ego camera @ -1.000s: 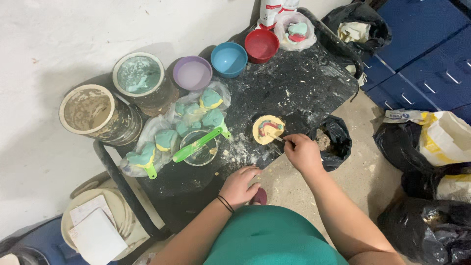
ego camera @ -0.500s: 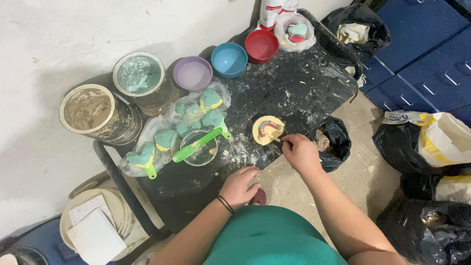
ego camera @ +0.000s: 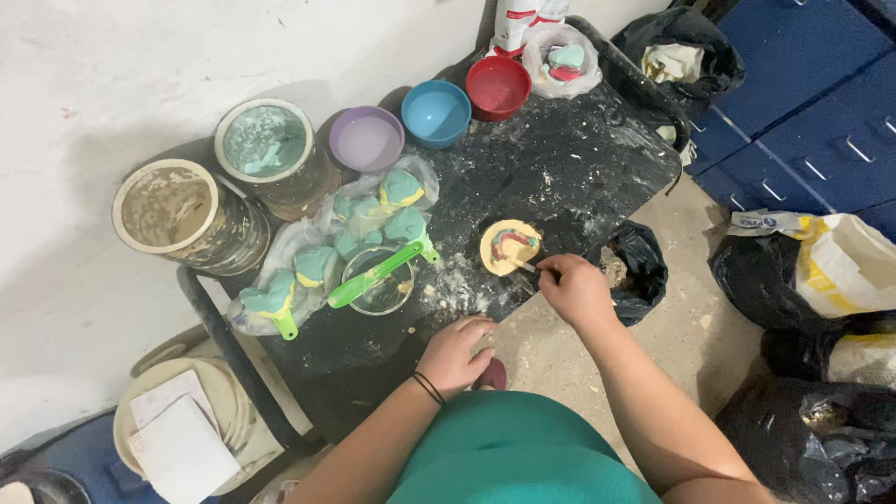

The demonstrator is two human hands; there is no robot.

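Two hands work at our black bench (ego camera: 579,159). Our right hand (ego camera: 576,289) has its fingers closed around a thin tool whose tip touches the yellow dental cast (ego camera: 510,246) lying near the bench's front edge. Our left hand (ego camera: 457,354) rests on that edge, fingers loosely curled, gripping nothing.

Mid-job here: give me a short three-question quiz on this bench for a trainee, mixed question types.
1. True or false: the right hand holds a thin tool against the round yellow mould.
2. Which bowl stands between the purple bowl and the red bowl? A green, B blue, C white.
3. Where does the left hand rest?

Key: 1 true. 2 B, the blue bowl. 3 On the near edge of the black table, holding nothing that shows.
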